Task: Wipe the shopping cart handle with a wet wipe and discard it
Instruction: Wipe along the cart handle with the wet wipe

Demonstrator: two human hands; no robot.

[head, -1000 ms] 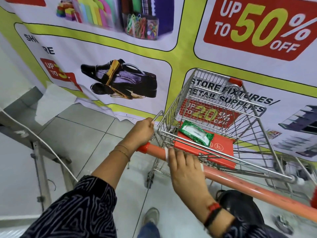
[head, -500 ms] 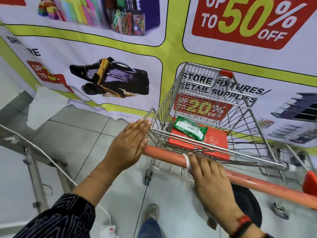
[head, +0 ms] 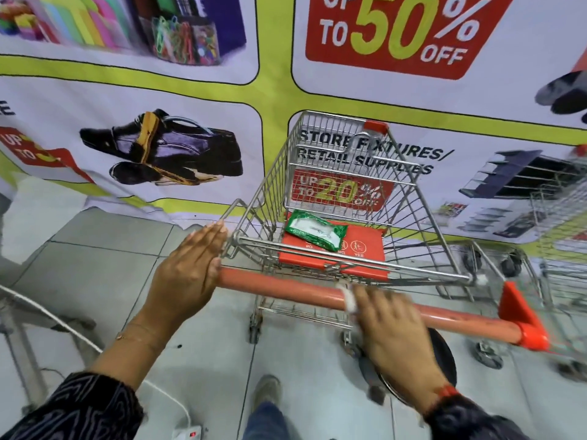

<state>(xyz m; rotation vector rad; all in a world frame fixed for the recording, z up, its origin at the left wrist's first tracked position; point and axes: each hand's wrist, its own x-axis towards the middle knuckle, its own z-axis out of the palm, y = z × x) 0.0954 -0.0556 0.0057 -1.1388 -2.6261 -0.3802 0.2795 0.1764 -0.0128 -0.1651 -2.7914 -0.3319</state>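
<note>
A metal shopping cart [head: 425,223] stands in front of me with an orange handle [head: 279,285] running from left to lower right. My right hand [head: 394,325] lies over the middle of the handle and presses a white wet wipe [head: 351,301] around it; the hand is blurred. My left hand [head: 190,274] is flat with fingers straight, its fingertips against the handle's left end and the cart's left corner. A green pack of wipes [head: 314,230] lies on the orange child seat flap [head: 365,255] inside the cart.
A printed sale banner [head: 190,100] hangs close behind the cart. A black round bin [head: 441,354] sits on the tiled floor under the handle at right. A metal stand [head: 19,331] with a white cable is at the left. More cart wire shows at the right edge.
My right hand has slid the wipe rightward along the handle. My left hand has let go of the handle's left end and opened flat against it.
</note>
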